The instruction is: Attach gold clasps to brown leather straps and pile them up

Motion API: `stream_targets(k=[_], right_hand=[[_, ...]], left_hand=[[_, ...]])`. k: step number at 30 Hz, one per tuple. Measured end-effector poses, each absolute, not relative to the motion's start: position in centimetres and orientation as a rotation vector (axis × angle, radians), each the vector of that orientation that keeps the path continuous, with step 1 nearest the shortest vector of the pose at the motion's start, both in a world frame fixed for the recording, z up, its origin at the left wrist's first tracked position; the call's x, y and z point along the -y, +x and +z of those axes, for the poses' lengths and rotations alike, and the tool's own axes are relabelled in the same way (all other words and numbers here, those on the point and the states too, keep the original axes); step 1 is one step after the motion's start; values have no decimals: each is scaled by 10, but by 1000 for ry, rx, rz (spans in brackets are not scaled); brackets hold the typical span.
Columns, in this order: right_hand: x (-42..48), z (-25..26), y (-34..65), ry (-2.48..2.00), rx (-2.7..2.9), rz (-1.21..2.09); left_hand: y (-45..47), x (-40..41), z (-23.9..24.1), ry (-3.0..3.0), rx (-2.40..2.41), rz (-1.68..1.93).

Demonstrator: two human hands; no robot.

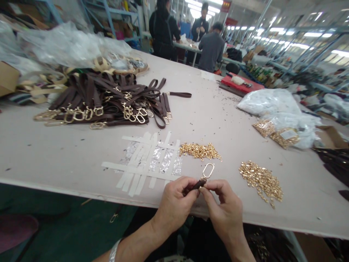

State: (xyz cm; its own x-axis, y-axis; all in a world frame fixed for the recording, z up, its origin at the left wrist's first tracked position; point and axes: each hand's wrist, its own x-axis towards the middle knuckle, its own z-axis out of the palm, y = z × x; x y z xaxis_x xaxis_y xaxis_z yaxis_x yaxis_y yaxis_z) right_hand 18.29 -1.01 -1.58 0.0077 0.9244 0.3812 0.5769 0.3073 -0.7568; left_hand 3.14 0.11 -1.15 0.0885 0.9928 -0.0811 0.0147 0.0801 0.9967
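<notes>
A dark brown leather strap [196, 185] is pinched in my left hand [177, 202], over the table's front edge. Thumb and forefinger of my right hand [225, 207] close on the strap's end, where a small gold piece shows; most of that piece is hidden by the fingers. Just beyond the fingertips is an oval gold ring [208, 170], and I cannot tell whether it is joined to the strap. Behind the ring lies a heap of small gold fittings [200, 150]. Another heap of small gold pieces [261, 182] spreads to the right of my right hand.
Brown wrist straps with gold clasps [109, 98] are piled at the left. Tape strips [141, 171] cross the table [68, 156]. Clear bags of gold parts [285, 136] and a red block with tools [240, 83] stand right. Several people [211, 47] are at the back.
</notes>
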Motion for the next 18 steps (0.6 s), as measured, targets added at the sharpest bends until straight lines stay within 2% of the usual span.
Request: stream_targets(k=[7,10,12,18], right_hand=[[15,-11,180,-1265,1798,240],[17,-10,180,-1285,1768,241],[19,-13,179,-1322,1685,344],[21,-13,173,-1288,1223,933]], left_hand=[[37,3,-13,1170,-1178,1035],[37,7,-12,1264,-1216,1052],[36,10,-10,1346,-1232,1073],[30,12,-7,1612,-1186,1124]])
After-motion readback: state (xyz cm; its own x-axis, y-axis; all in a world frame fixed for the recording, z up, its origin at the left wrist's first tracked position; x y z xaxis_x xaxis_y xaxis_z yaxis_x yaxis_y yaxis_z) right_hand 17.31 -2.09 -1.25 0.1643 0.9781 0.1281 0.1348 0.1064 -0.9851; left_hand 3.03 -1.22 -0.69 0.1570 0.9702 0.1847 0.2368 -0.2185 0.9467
